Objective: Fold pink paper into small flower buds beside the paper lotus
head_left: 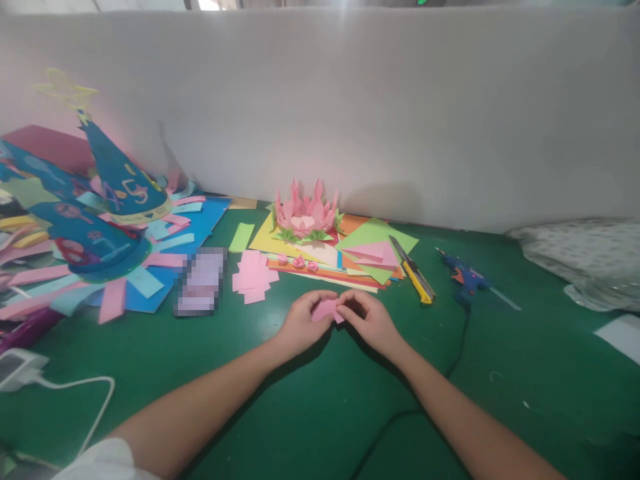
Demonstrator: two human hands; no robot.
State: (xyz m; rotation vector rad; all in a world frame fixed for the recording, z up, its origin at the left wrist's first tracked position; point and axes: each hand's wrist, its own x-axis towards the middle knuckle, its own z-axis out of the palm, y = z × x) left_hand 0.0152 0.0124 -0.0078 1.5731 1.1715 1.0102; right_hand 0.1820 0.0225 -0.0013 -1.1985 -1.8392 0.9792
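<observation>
Between my two hands is a small piece of pink paper (324,309), held just above the green table. My left hand (306,323) grips its left side, fingers curled behind and thumb in front. At the paper's right edge, my right hand (369,320) pinches with thumb and fingertips. Beyond the hands, small folded pink paper flowers (299,262) sit in a row on a stack of coloured paper (345,273). A pile of pink paper pieces (253,275) lies to the left. Behind stands a pink paper lotus (306,217) with green leaves.
A yellow utility knife (415,275) and a blue glue gun (467,275) with a trailing cord (463,340) lie right. Left are a pixelated flat object (201,281), blue paper cone hats (123,170) and a white cable (75,383). A pale partition (400,113) rises behind the green table (300,427).
</observation>
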